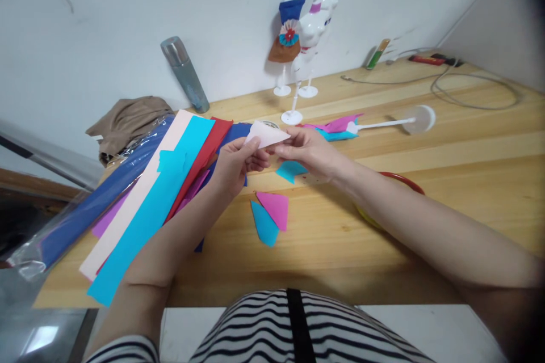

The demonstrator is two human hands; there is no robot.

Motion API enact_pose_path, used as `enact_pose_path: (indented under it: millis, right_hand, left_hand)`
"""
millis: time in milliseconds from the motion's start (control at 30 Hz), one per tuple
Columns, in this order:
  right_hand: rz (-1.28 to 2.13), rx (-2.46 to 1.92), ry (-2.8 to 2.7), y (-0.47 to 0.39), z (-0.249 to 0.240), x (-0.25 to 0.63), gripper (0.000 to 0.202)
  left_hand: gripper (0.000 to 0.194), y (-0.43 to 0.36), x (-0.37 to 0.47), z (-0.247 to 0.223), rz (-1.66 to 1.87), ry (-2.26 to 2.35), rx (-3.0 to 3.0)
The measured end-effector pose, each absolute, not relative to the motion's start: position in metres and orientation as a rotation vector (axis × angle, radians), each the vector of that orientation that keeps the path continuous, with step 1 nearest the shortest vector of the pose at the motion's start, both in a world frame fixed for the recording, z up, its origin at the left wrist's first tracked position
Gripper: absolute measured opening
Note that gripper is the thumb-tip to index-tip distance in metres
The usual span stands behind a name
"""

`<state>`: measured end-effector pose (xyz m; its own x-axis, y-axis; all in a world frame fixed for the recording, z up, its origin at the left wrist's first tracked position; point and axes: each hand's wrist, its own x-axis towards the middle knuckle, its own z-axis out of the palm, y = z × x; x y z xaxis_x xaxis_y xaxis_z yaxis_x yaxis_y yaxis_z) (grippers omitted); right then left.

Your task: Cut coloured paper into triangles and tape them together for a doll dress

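Observation:
A pale pink piece of paper (266,134), roughly triangular, is held up between my two hands above the table. My left hand (240,160) pinches its lower left side, thumb on top. At its right corner, the fingers of my right hand (310,150) are closed on the paper. On the wood below lie a magenta paper piece (276,210) and a blue paper piece (264,224), partly overlapping. Another blue piece (292,170) sits just under my right hand. Behind that hand, a white mannequin stand (385,123) lies on its side, with magenta and blue paper about its body.
Long paper strips in blue (153,210), pale pink and red cover the left side, beside a plastic-wrapped blue roll (102,198). Several small mannequins (313,28) stand at the back near a flask (185,74). A cable (477,76) and a glue bottle (377,54) are at the right.

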<state>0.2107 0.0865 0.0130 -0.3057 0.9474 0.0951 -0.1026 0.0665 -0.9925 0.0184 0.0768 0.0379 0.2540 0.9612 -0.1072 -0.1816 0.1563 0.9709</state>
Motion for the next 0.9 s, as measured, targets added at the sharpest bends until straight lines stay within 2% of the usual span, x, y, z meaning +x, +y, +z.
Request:
enact_pose_path:
  millis: [167, 300, 467, 567, 700, 900]
  right_hand:
    - [1.473, -0.917, -1.305, 0.080, 0.023, 0.209, 0.026]
    - [1.424, -0.978, -1.403, 0.083, 0.032, 0.219, 0.015]
    - [1.427, -1.001, -1.803, 0.084, 0.038, 0.231, 0.010]
    - [1.394, -1.058, -1.852, 0.083, 0.039, 0.229, 0.016]
    - [1.478, -1.024, -1.678, 0.082, 0.040, 0.223, 0.032]
    - [1.533, -1.117, -1.589, 0.086, 0.036, 0.222, 0.036]
  left_hand:
    - [0.045, 0.073, 0.020, 0.034, 0.923, 0.949, 1.172]
    - [0.047, 0.077, 0.016, 0.037, 0.930, 0.978, 1.208]
    - [0.035, 0.076, 0.016, 0.038, 0.860, 1.001, 1.234]
    - [0.029, 0.074, 0.019, 0.035, 0.818, 1.023, 1.251]
    - [0.033, 0.075, 0.020, 0.034, 0.908, 1.018, 1.148]
    - [0.034, 0.077, 0.021, 0.041, 0.941, 1.049, 1.050]
